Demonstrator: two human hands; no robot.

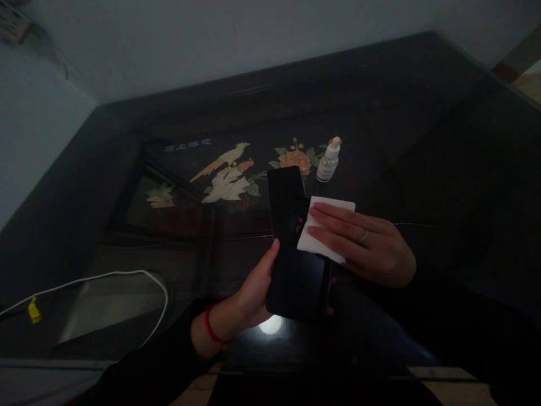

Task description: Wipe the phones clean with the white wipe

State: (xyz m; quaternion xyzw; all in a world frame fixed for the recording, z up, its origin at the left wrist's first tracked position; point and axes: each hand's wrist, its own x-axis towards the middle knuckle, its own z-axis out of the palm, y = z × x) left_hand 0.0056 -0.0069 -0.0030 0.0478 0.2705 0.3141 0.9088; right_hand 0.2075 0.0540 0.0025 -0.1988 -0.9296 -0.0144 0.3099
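While left hand (249,290) grips glossy phone (296,287), right hand (359,242) presses tissue (306,242).

black smartphone (287,211), round camera bump, tilted; folded white tissue (307,243) pressed against its back.

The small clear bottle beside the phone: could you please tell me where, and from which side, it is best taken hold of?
I would grip the small clear bottle around its straight body, below the narrowing neck, coming from the right. It stands upright, so fingers can probably wrap around it, and the right hand is already on that side, while the black phone stands to its left.
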